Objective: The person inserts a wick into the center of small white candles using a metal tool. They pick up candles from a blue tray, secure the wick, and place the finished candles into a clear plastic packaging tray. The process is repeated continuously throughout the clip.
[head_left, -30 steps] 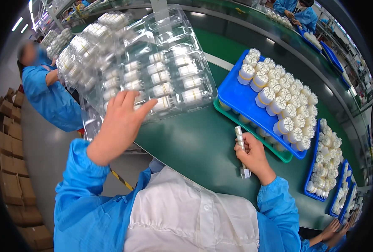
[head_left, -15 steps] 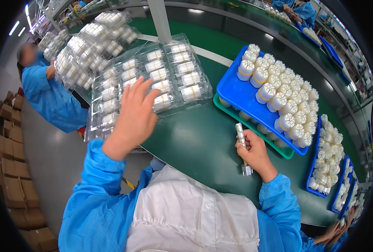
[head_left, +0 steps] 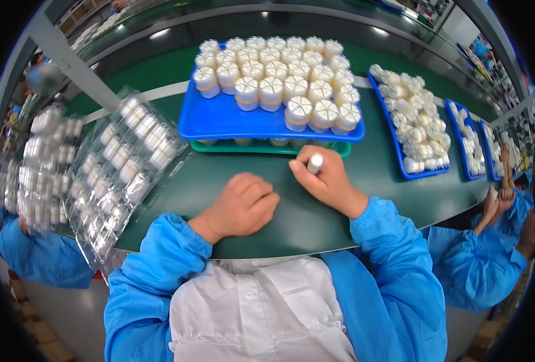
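My right hand (head_left: 327,179) is wrapped round a silver metal rod tool (head_left: 315,161), its rounded end sticking up between thumb and forefinger. Beside it, over the green worktop, my left hand (head_left: 245,204) is closed with the fingers curled under; whatever they may hold is hidden. Just beyond both hands stands a blue tray (head_left: 219,123) with rows of white round bundles (head_left: 271,92), each with a yellow band and a segmented top. The tray's near left part is bare. A green tray (head_left: 339,148) holding more bundles shows beneath it.
To the left lie clear plastic blister trays (head_left: 119,158) filled with white bundles, and more filled packs (head_left: 41,169) are piled beyond. Blue trays of loose bundles (head_left: 415,120) line the right side. A metal post (head_left: 77,60) rises at far left. Co-workers' sleeves (head_left: 478,259) show on both sides.
My view has turned right. My left hand has left the blister trays and come beside my right hand, its spread fingers now curled. The rod tool stays in my right hand, now seen end-on.
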Available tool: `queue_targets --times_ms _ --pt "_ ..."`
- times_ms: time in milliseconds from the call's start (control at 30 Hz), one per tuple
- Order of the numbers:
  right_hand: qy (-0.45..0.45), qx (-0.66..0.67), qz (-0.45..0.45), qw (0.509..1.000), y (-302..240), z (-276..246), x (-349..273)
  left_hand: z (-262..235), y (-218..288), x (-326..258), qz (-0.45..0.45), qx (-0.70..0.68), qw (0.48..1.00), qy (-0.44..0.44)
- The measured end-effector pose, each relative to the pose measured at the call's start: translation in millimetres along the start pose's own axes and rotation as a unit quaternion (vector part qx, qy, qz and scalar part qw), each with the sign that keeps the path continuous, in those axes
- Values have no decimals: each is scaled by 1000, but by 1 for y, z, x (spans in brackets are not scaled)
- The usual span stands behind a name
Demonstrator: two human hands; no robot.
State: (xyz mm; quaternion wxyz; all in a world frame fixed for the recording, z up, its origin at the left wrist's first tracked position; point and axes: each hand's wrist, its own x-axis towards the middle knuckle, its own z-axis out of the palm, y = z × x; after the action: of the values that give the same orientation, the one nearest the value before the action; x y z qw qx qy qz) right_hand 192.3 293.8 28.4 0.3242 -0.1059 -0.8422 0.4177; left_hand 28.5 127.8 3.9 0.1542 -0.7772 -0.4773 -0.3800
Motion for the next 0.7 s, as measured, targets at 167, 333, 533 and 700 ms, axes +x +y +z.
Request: queue_targets --times_ms 167,333,533,700 --pt "9 -138 -22 990 11 -7 3 18 -27 21 -112 55 991 42" --pt "-70 -247 -84 963 11 -9 -2 15 -29 23 -126 59 987 81" --pt "-75 -217 -83 970 8 1 1 10 -33 17 -93 53 987 120" --pt "-71 -131 -59 987 14 11 -9 -4 -38 34 -73 62 979 178"
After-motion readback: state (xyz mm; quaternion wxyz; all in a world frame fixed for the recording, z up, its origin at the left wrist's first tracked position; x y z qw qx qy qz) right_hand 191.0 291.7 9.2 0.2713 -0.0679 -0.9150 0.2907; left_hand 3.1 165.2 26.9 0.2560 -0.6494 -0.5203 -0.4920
